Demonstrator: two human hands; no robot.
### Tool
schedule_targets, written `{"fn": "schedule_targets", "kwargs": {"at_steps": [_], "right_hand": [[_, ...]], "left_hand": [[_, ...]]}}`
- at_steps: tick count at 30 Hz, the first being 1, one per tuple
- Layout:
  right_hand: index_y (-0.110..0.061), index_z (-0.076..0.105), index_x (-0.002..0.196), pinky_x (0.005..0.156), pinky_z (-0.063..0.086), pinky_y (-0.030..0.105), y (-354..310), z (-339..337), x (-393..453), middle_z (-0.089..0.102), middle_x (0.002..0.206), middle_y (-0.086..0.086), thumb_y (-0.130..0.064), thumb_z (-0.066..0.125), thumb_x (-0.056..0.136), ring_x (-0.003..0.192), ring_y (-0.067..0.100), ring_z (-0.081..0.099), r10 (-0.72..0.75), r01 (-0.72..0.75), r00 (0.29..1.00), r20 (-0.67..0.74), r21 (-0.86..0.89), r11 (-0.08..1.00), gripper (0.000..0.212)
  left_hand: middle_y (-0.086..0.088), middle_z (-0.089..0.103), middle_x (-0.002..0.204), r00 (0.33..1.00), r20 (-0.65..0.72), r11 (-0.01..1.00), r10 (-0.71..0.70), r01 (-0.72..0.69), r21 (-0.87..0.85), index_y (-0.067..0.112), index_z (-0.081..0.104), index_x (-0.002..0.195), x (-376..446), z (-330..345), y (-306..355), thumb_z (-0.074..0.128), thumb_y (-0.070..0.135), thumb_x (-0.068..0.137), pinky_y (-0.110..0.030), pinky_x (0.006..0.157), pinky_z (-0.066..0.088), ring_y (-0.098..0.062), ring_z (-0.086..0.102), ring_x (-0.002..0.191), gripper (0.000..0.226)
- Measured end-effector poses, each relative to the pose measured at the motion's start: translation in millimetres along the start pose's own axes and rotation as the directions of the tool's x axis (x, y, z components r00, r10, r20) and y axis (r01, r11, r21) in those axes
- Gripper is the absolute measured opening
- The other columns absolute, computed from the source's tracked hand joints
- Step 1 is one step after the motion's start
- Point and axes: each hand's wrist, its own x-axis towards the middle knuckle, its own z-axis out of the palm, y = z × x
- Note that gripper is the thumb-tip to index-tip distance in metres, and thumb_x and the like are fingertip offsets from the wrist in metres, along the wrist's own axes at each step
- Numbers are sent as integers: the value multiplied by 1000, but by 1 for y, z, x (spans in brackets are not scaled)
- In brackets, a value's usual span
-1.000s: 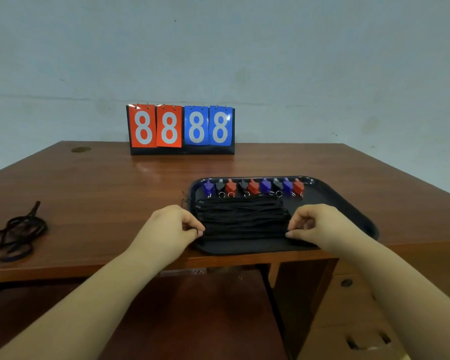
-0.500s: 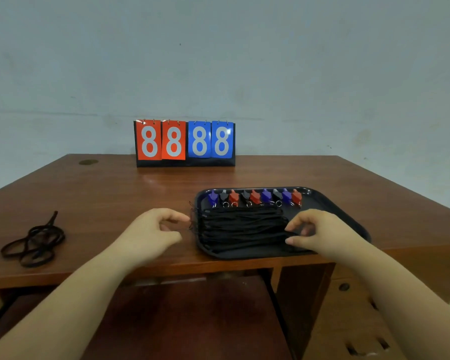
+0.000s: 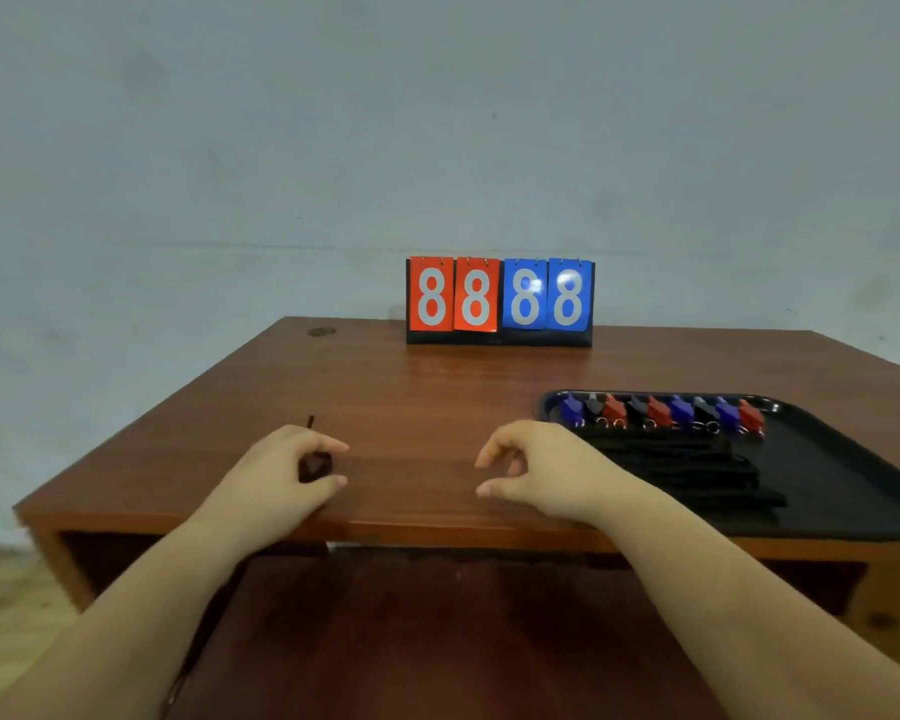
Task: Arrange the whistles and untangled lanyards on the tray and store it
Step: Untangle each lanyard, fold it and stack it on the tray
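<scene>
Left hand [image 3: 276, 472]: hovered over the surface [image 3: 427, 402] near its front-left corner; fingers [image 3: 328, 446] curled above a dark lanyard tangle [image 3: 314, 464], thumb below it; actual contact could not be told.
Right hand [image 3: 536, 467]: held above the front edge near the middle; fingers loosely curled, holding nothing.
Tray [image 3: 842, 459]: black, sat at the front-right corner, its near edge at the surface's front edge.
Whistles [image 3: 666, 410]: lay in one row along the tray's far rim, blue, black and red mixed.
Lanyards [image 3: 681, 465]: black, stacked in the tray just in front of the whistle row.
Scoreboard [image 3: 500, 301]: stood upright at the back edge, showing 8 8 8 8, two red cards, two blue.
</scene>
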Motion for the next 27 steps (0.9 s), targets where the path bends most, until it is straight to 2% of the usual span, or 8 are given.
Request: {"fn": "schedule_targets", "kwargs": {"at_steps": [2, 5, 8, 13, 17, 19, 23, 27], "right_hand": [[-28, 63, 111, 80, 40, 20, -20, 19, 18, 48, 87, -21, -38, 70, 80, 90, 5, 50, -37, 37, 999, 33, 0, 999, 34], [-31, 56, 121, 88, 43, 27, -44, 50, 43, 53, 119, -8, -43, 68, 80, 103, 12, 52, -96, 98, 991, 91, -22, 995, 45], [-31, 46, 133, 96, 44, 35, -64, 77, 60, 48, 133, 0, -46, 66, 80, 115, 20, 51, -140, 144, 985, 102, -33, 989, 58], [-28, 57, 125, 95, 46, 37, -86, 100, 73, 55, 126, -1, -40, 62, 85, 117, 19, 50, -176, 177, 984, 26, -62, 982, 41], [-23, 67, 103, 84, 50, 32, -80, 103, 71, 61, 97, -5, -31, 62, 87, 93, 15, 59, -137, 139, 990, -45, 54, 989, 19], [-22, 67, 99, 81, 51, 30, -74, 101, 67, 58, 88, -8, -30, 64, 86, 86, 13, 59, -108, 114, 992, -61, 115, 987, 16], [-22, 68, 96, 78, 51, 28, -56, 87, 53, 60, 86, -8, -29, 65, 85, 83, 12, 59, -52, 60, 997, -51, 165, 984, 13], [-22, 69, 92, 66, 45, 12, -35, 66, 31, 64, 86, -8, -27, 67, 84, 75, 2, 56, 19, 8, 994, -104, 247, 969, 10]], "left_hand": [[10, 51, 120, 999, -1, 999, -44, 44, 31, 31, 59, 116, 0, -7, -22, 64, 34, 86, -29, 101, 37, -12, 48, 117, 31], [8, 46, 135, 997, 22, 996, -72, 71, 49, 31, 55, 124, 1, -7, -46, 62, 39, 86, -30, 108, 32, -11, 41, 127, 39], [12, 46, 132, 999, 34, 999, -40, 39, 24, 29, 55, 125, 4, -1, -56, 62, 37, 87, -21, 101, 32, -5, 45, 118, 40], [14, 59, 113, 1000, -25, 1000, 10, -10, -4, 33, 63, 115, 9, 13, -60, 61, 33, 87, -26, 95, 39, -7, 49, 110, 27], [18, 57, 93, 994, -84, 997, 68, -71, -30, 33, 67, 103, 8, 19, -53, 61, 29, 88, -18, 81, 37, -4, 51, 96, 17], [18, 55, 87, 994, -54, 994, 99, -102, -49, 35, 67, 102, 7, 22, -46, 59, 29, 89, -15, 74, 35, -3, 49, 89, 17], [15, 55, 88, 990, 34, 986, 135, -131, -103, 37, 66, 103, 5, 28, -24, 53, 34, 92, -21, 77, 39, -5, 49, 88, 17], [9, 55, 89, 981, 96, 974, 168, -150, -170, 36, 63, 103, 0, 38, 4, 61, 41, 85, -21, 75, 41, -6, 50, 86, 18]]}}
